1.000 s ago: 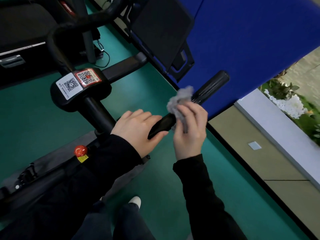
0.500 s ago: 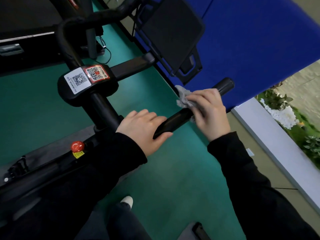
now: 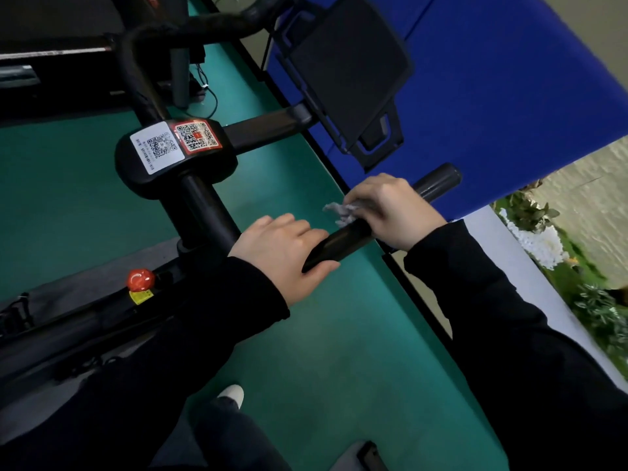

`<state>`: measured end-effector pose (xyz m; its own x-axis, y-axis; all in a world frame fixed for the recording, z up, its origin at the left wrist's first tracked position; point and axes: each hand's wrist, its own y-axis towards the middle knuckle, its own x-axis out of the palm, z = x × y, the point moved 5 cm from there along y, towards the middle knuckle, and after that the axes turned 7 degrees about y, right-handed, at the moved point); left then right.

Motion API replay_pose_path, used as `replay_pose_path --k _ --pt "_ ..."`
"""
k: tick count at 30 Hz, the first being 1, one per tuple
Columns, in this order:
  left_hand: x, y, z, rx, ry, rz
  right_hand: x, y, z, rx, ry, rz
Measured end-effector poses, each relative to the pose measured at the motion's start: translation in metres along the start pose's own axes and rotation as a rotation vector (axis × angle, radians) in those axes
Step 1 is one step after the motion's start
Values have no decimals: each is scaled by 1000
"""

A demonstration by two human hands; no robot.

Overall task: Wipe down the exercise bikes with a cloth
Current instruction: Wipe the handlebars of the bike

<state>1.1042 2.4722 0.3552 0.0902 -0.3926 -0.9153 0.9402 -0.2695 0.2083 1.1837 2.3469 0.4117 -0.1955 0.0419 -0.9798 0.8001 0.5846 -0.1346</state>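
A black exercise bike fills the left of the view, its hub [image 3: 176, 158] bearing two QR stickers. The right handlebar grip [image 3: 343, 237] runs from lower left to upper right. My left hand [image 3: 282, 248] grips the near end of this bar, thumb beneath it. Further along, my right hand [image 3: 394, 212] is wrapped over the bar and holds a small grey cloth [image 3: 341, 210] against it; a crumpled corner of the cloth sticks out to the left of my fingers. The bar's free end [image 3: 440, 181] pokes out past my right hand.
A black tablet holder [image 3: 346, 73] sits above the bar. A blue padded wall [image 3: 509, 79] stands to the right, with a grey ledge [image 3: 509, 253] and plants beyond. The floor [image 3: 323, 351] is green. A red knob [image 3: 140, 278] sits on the frame. A treadmill [image 3: 51, 45] stands top left.
My right hand has slid the cloth outward along the bar toward its free end and now wraps over it from above. My left hand has kept its hold. The camera has shifted slightly.
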Motion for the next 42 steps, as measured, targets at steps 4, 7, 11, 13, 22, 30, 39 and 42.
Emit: replay_pose_path --k 4,7,11,13,22,30,39,42 --pt "2 0 -1 9 -9 -5 -6 10 7 72 -14 -132" --pt "3 0 -1 8 -17 -17 -3 18 13 174 -82 -187" --pt "4 0 -1 8 -12 -32 1 24 12 242 -40 -298" --pt "4 0 -2 9 -17 -38 -1 25 11 247 -24 -335" --pt "7 4 -2 1 -27 -102 -32 -3 24 110 -185 81" --pt "5 32 11 -66 -46 -160 -2 -44 22 -50 -47 592" --pt "19 60 27 -56 -254 -186 33 -66 21 352 333 1317" --pt "20 58 25 -64 -267 -155 37 -65 21 467 459 1453"
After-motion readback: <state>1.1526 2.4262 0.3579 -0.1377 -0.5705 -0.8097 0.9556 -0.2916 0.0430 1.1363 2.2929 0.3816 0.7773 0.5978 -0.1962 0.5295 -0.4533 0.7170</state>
